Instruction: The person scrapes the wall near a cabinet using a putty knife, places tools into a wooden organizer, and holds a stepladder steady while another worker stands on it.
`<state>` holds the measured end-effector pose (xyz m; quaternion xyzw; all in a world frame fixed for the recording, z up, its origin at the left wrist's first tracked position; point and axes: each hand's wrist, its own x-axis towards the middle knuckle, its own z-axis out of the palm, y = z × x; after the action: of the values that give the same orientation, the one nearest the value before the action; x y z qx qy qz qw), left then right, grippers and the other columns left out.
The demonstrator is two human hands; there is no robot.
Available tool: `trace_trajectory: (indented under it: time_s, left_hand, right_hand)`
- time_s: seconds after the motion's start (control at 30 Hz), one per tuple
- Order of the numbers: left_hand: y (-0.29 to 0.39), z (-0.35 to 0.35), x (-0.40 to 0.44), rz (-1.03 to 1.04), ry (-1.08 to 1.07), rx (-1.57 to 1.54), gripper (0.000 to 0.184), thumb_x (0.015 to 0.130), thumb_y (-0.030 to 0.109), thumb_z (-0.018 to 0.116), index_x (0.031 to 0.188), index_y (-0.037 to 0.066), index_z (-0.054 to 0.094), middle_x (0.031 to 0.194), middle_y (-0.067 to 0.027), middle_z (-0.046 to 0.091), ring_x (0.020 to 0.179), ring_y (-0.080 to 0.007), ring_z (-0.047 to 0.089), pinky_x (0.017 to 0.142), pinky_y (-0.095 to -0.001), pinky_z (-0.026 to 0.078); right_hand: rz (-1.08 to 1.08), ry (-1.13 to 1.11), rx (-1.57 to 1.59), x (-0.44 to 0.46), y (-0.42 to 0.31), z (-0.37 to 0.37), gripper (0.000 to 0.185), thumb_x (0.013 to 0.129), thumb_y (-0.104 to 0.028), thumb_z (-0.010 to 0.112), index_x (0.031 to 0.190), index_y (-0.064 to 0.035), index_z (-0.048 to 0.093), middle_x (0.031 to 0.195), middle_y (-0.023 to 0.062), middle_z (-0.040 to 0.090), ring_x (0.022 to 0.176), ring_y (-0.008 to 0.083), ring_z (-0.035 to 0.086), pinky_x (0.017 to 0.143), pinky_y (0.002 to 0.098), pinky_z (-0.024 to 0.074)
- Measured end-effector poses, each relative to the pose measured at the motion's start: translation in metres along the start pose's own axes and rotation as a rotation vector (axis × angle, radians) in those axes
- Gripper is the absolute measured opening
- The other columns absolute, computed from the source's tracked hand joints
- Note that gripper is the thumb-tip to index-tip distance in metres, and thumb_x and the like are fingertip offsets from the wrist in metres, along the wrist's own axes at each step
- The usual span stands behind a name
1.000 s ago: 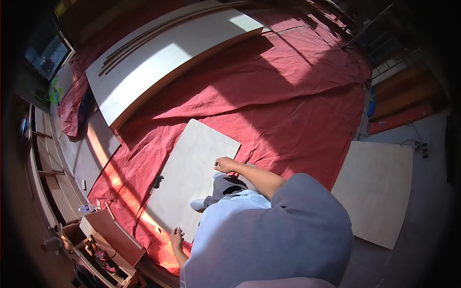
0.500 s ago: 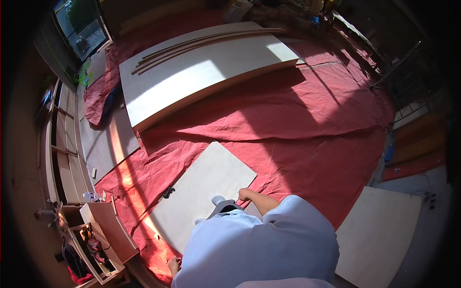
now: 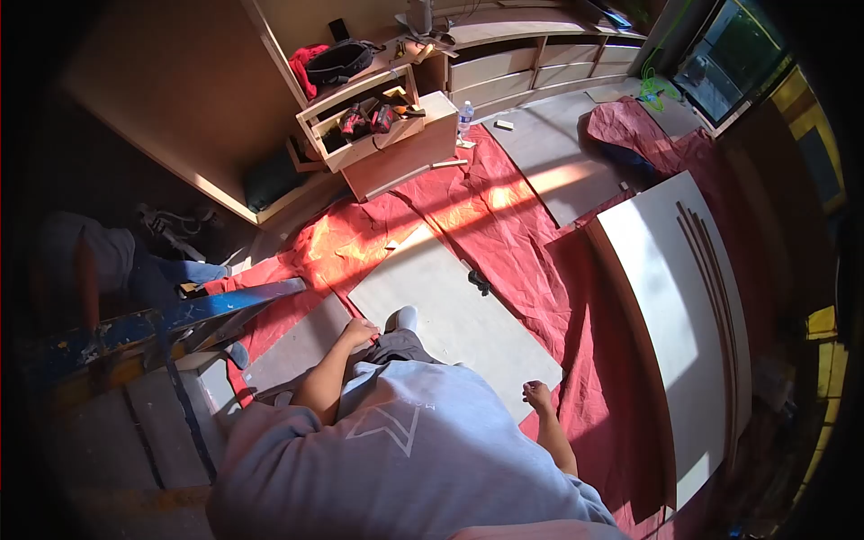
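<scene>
My left hand (image 3: pixel 360 333) is beside my thigh, above the edge of a pale flat panel (image 3: pixel 432 288). Its fingers are curled; anything inside them is hidden. Out to the right is my right hand (image 3: pixel 536 394), over the panel's right corner with fingers bent inward. I cannot make out whether it holds something small. My foot (image 3: pixel 407 318) stands on the panel. A small black object (image 3: pixel 480 283) lies by the panel's far edge, apart from both hands.
A blue ladder-like frame (image 3: pixel 207 306) is at left, with another person (image 3: pixel 99 261) behind it. A wooden cabinet (image 3: pixel 405 148) bears power tools (image 3: pixel 369 119). Thin wood strips (image 3: pixel 706 288) lie on a stacked white sheet (image 3: pixel 657 234). Red cloth (image 3: pixel 504 216) covers the floor.
My view has swung left, so the cabinet now sits ahead and the white stack at right. My left hand has come forward; my right hand now hangs farther out to the side.
</scene>
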<state>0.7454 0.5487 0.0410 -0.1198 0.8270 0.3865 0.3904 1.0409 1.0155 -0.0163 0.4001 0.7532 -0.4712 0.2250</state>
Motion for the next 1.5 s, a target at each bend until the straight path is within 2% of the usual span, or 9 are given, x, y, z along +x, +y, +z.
trace_trajectory:
  time_s: [0.2,0.53,0.7,0.83,1.0,1.17,1.27,1.3,1.5]
  left_hand:
    - [-0.061,-0.028,0.073,0.176,-0.190,0.745,0.034,0.076,0.028,0.069,0.098,0.002,0.069,0.100,-0.0233,0.066,0.096,-0.0326,0.064,0.082,-0.0363,0.050]
    - [-0.014,-0.113,0.159,-0.009,0.031,-0.233,0.032,0.079,0.030,0.064,0.089,-0.001,0.068,0.074,-0.0129,0.067,0.060,-0.0206,0.063,0.064,-0.0348,0.052]
    - [-0.008,-0.157,0.178,-0.042,0.236,-0.292,0.035,0.080,0.034,0.062,0.091,0.002,0.068,0.086,-0.0182,0.069,0.086,-0.0308,0.066,0.078,-0.0395,0.051]
    - [-0.038,-0.169,0.139,0.021,0.442,-0.570,0.028,0.083,0.028,0.058,0.076,0.001,0.063,0.070,-0.0162,0.065,0.057,-0.0259,0.065,0.058,-0.0366,0.052]
    - [-0.158,-0.094,0.105,-0.204,0.499,-0.354,0.030,0.085,0.032,0.057,0.080,0.004,0.065,0.069,-0.0091,0.065,0.058,-0.0211,0.064,0.052,-0.0366,0.051]
    - [-0.127,-0.033,-0.009,-0.936,0.523,-0.933,0.030,0.088,0.034,0.056,0.089,0.005,0.066,0.082,-0.0073,0.069,0.063,-0.0180,0.066,0.049,-0.0350,0.050]
    - [-0.138,0.026,-0.029,-0.974,0.574,-0.759,0.033,0.087,0.036,0.058,0.088,0.003,0.065,0.078,-0.0081,0.068,0.063,-0.0195,0.067,0.051,-0.0349,0.053]
    - [-0.120,0.036,-0.041,-0.993,0.823,-0.903,0.042,0.081,0.041,0.057,0.086,0.001,0.068,0.089,-0.0170,0.069,0.088,-0.0325,0.065,0.083,-0.0403,0.050]
    - [-0.058,0.025,-0.114,-1.281,1.535,-1.030,0.068,0.079,0.046,0.066,0.126,0.001,0.050,0.120,-0.0251,0.056,0.114,-0.0343,0.054,0.095,-0.0401,0.044]
  right_hand:
    - [0.016,-0.069,0.044,-0.028,-0.046,0.033,0.028,0.089,-0.022,0.057,0.101,0.0025,0.063,0.075,0.0115,0.066,0.061,0.0174,0.064,0.050,0.0289,0.0510]
    - [0.036,-0.090,0.007,0.062,-0.224,0.051,0.027,0.088,-0.025,0.056,0.096,-0.0003,0.064,0.072,0.0099,0.064,0.057,0.0160,0.062,0.046,0.0275,0.0471]
    - [-0.041,-0.246,-0.212,0.148,-0.335,0.045,0.027,0.088,-0.026,0.056,0.094,-0.0012,0.064,0.071,0.0093,0.064,0.055,0.0153,0.061,0.044,0.0269,0.0457]
    - [-0.082,-0.331,-0.369,0.213,-0.407,0.044,0.026,0.087,-0.027,0.056,0.092,-0.0019,0.064,0.070,0.0089,0.064,0.054,0.0148,0.061,0.043,0.0265,0.0446]
    - [-0.120,-0.462,-0.535,0.291,-0.490,0.052,0.026,0.087,-0.028,0.056,0.090,-0.0028,0.065,0.069,0.0084,0.063,0.052,0.0142,0.060,0.042,0.0259,0.0432]
    - [-0.296,-0.594,-0.653,0.324,-0.608,0.105,0.023,0.088,-0.025,0.053,0.087,-0.0036,0.061,0.069,0.0065,0.063,0.050,0.0123,0.058,0.041,0.0248,0.0427]
    - [-0.741,-0.890,-1.016,0.369,-0.668,0.155,0.024,0.089,-0.025,0.055,0.097,-0.0033,0.060,0.071,0.0057,0.062,0.051,0.0133,0.059,0.041,0.0244,0.0432]
    - [-0.651,-0.903,-0.995,0.377,-0.686,0.172,0.024,0.089,-0.025,0.056,0.097,-0.0026,0.061,0.071,0.0058,0.062,0.053,0.0138,0.060,0.042,0.0249,0.0445]
    - [-0.741,-0.946,-1.192,0.436,-0.798,0.314,0.026,0.085,-0.018,0.060,0.099,0.0032,0.061,0.069,0.0109,0.063,0.059,0.0201,0.063,0.051,0.0299,0.0527]
